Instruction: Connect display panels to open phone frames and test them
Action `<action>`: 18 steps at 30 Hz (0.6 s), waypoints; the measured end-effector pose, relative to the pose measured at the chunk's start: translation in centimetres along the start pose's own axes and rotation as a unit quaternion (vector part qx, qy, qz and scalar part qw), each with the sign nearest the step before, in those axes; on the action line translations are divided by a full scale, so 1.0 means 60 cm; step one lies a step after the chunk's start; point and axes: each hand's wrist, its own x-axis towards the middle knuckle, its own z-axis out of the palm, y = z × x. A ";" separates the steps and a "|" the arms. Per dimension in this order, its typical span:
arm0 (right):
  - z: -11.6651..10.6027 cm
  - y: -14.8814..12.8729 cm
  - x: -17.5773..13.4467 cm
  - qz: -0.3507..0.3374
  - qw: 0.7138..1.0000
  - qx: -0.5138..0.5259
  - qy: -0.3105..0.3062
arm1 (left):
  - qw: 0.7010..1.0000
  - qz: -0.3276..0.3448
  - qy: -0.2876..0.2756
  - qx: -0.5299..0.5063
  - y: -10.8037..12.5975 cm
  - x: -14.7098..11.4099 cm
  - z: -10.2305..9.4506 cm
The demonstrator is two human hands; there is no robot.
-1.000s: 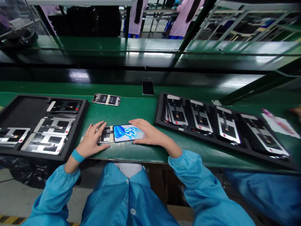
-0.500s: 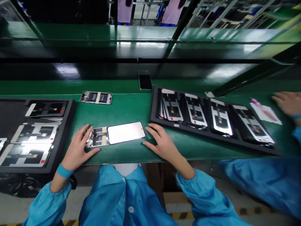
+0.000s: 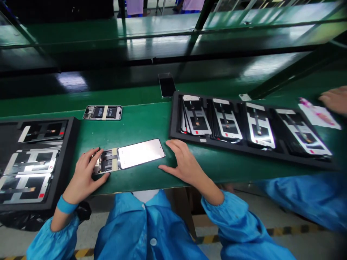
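Note:
An opened phone (image 3: pixel 106 162) with bare inner parts and a pale strip of tape lies on the green bench before me. Joined at its right side is a phone screen (image 3: pixel 141 154), lit white and facing up. My left hand (image 3: pixel 84 173) straddles the phone's left end, fingers at the far edge and thumb along the near edge. Just beyond the screen's right end, my right hand (image 3: pixel 184 161) is held with thumb and fingers apart, a small gap from the screen and nothing in it.
A black tray (image 3: pixel 206 140) of phone screens in slots stands at right, another black tray (image 3: pixel 71 144) at left. Behind lie a second opened phone (image 3: pixel 103 112) and a dark phone (image 3: pixel 167 85). A co-worker's hand (image 3: pixel 334 100) is at far right, near a white paper (image 3: pixel 320 115).
The view has tilted down and shifted slightly. Both hands keep nearly the same places around the opened phone and lit screen. The co-worker's hand has moved towards the edge of view.

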 end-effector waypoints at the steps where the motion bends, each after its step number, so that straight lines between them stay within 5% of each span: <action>1: 0.000 0.000 0.000 0.000 1.000 -0.001 0.004 | 1.000 0.001 -0.002 0.002 -0.001 0.000 0.000; 18: 0.001 0.000 0.001 -0.001 1.000 -0.011 0.008 | 0.995 0.020 -0.073 0.061 -0.002 0.035 -0.024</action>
